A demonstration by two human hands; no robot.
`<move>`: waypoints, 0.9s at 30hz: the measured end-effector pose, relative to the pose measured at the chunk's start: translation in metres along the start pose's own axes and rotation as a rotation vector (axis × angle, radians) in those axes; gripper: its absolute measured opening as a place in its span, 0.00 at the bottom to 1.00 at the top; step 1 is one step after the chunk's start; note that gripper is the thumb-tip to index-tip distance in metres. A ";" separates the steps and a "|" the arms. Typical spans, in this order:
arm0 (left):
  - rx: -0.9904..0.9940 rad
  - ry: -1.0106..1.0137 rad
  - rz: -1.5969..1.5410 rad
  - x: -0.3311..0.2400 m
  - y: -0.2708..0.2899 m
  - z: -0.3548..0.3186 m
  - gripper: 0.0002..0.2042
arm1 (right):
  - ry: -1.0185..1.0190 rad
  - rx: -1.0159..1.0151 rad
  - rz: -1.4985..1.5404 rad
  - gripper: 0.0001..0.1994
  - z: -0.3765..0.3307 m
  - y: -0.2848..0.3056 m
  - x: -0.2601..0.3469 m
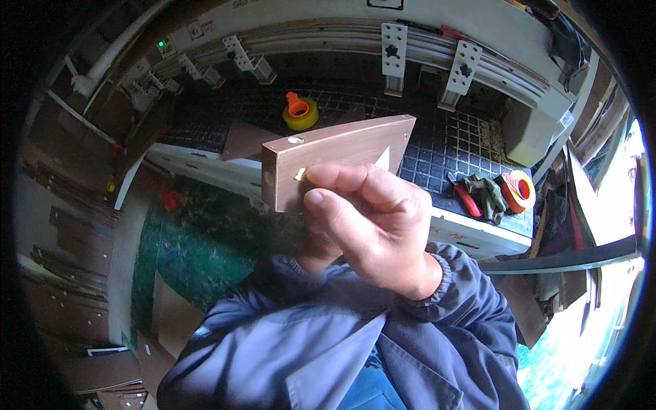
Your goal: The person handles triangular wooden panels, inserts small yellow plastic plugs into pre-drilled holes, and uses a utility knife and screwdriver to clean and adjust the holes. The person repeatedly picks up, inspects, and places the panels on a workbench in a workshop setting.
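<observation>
A brown wooden board [335, 152] with a pale triangular patch is raised in front of me, above the near edge of the machine bed. A round metallic-looking fitting [296, 140] shows in its top edge. My right hand [376, 222] is closed, its thumb and index finger pinched beside a small gold-coloured piece [301, 174] against the board's face. What exactly the piece is, I cannot make out. My left hand [318, 251] reaches up from below and supports the board; its fingers are mostly hidden behind the board and the right hand.
On the black gridded bed [424, 147] stands a yellow tape roll [299, 115] with an orange insert. A red-handled tool [467, 198], a dark glove-like bundle [488, 197] and an orange tape roll [519, 191] lie at right. White clamp brackets [394, 55] line the back rail.
</observation>
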State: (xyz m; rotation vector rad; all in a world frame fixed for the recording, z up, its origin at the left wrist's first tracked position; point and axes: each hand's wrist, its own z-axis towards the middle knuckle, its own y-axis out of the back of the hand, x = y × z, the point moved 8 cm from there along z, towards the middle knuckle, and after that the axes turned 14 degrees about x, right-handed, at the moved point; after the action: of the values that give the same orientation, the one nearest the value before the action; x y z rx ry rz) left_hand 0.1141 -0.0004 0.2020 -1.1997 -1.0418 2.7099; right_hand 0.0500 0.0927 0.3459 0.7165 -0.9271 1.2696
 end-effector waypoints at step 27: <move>-0.008 0.006 -0.002 0.000 0.004 -0.011 0.18 | 0.380 0.026 -0.368 0.18 -0.008 0.000 0.022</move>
State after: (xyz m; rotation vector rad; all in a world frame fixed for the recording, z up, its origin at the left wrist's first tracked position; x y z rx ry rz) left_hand 0.1225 0.0029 0.1946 -1.2069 -1.0538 2.7010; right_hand 0.0520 0.1098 0.3620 0.6041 -0.4449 1.0414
